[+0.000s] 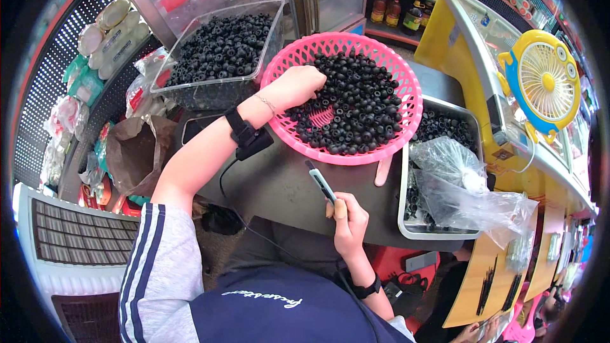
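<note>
A pink plastic basket (342,37) with latticed sides stands on the dark table and holds a heap of small black round parts (365,105), some with holes in them. My left hand (295,89) reaches over its left rim, fingers curled down onto the heap; what they pinch, if anything, is hidden. Nearer to me, in front of the basket, my right hand (349,219) grips a light blue-grey utility knife (321,181) pointing up and left, its dark tip toward the basket. The right thumb lies along the knife's handle.
A clear plastic bin (216,94) full of similar black parts stands behind left. To the right, a white-rimmed tray (438,235) holds dark pieces under a clear plastic bag (451,171). A flat stick (383,171) lies between basket and tray. A yellow-and-blue fan (546,82) stands far right.
</note>
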A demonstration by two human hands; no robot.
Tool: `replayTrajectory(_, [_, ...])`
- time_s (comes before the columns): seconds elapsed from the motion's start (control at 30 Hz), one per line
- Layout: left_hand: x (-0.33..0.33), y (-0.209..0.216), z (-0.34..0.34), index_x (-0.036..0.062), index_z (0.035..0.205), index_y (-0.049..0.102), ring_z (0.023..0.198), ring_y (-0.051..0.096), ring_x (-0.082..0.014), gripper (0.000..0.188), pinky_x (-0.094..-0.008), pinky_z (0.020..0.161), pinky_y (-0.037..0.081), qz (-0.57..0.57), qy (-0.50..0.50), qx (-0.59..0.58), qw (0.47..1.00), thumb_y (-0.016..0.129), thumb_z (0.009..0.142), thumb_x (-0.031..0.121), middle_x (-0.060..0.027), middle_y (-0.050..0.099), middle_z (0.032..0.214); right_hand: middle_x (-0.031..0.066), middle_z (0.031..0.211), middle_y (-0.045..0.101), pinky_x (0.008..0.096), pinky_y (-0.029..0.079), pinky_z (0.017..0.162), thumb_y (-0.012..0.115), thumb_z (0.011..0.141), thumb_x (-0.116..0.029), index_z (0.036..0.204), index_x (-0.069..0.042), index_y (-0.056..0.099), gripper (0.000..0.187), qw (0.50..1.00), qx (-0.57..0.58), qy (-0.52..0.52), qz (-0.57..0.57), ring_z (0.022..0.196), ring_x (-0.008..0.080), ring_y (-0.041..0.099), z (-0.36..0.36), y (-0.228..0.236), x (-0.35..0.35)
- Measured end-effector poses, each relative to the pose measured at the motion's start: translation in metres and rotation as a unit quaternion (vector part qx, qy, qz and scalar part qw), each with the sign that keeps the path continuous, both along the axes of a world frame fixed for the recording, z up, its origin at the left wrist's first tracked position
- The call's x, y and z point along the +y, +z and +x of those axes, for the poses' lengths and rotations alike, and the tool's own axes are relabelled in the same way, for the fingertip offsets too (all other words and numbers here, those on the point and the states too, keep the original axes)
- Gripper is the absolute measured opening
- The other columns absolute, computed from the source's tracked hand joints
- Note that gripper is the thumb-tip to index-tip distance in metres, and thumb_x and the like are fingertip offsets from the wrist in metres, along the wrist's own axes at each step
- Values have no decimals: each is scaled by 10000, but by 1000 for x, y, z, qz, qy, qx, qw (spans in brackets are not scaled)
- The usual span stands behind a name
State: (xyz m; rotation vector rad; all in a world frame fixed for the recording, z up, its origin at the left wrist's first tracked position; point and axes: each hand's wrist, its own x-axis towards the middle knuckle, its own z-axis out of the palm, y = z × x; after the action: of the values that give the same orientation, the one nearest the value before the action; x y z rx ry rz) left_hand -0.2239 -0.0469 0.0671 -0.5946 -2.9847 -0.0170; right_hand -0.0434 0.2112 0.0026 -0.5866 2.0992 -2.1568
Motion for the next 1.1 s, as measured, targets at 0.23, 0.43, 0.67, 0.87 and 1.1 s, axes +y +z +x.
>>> replayTrajectory(0.23, [13, 44, 51, 1, 976, 617, 786, 643, -226, 178, -330, 707, 498, 304, 10, 103, 947, 668, 821, 75, -115, 649, 837, 35, 670, 569, 235, 407, 547, 530, 950, -124, 986, 27, 600, 171, 1000, -22, -8, -4, 582, 86, 505, 1, -2, -2])
replayTrajectory(0.43, [36, 20, 166, -28, 1015, 602, 912, 629, -139, 183, -267, 811, 523, 661, 54, 108, 740, 654, 841, -45, -85, 621, 1026, -1, 680, 551, 200, 376, 547, 524, 962, -113, 1008, 25, 602, 165, 1000, 10, -12, 18, 604, 44, 470, 5, -6, -7])
replayTrajectory(0.67, [54, -42, 212, -28, 1057, 552, 973, 618, -185, 229, -326, 895, 526, 790, 55, 114, 600, 633, 846, -70, -113, 568, 1091, 39, 704, 591, 247, 455, 605, 571, 925, -91, 998, 15, 614, 135, 998, 27, -34, 55, 640, 99, 561, 5, -4, -12])
replayTrajectory(0.87, [62, -58, 217, -41, 1110, 552, 966, 623, -171, 238, -294, 880, 492, 811, 45, 87, 576, 591, 876, -53, -76, 558, 1075, 112, 811, 629, 278, 467, 700, 654, 859, -89, 965, 13, 646, 148, 989, 82, -70, 106, 743, 194, 609, 6, -2, -20])
replayTrajectory(1.1, [53, -60, 221, -38, 1147, 555, 934, 623, -141, 255, -280, 834, 509, 828, 58, 82, 552, 602, 917, 61, -90, 620, 1098, 36, 822, 633, 237, 455, 699, 638, 893, -111, 997, 29, 637, 175, 994, 54, -72, 70, 768, 97, 579, 6, -9, -17])
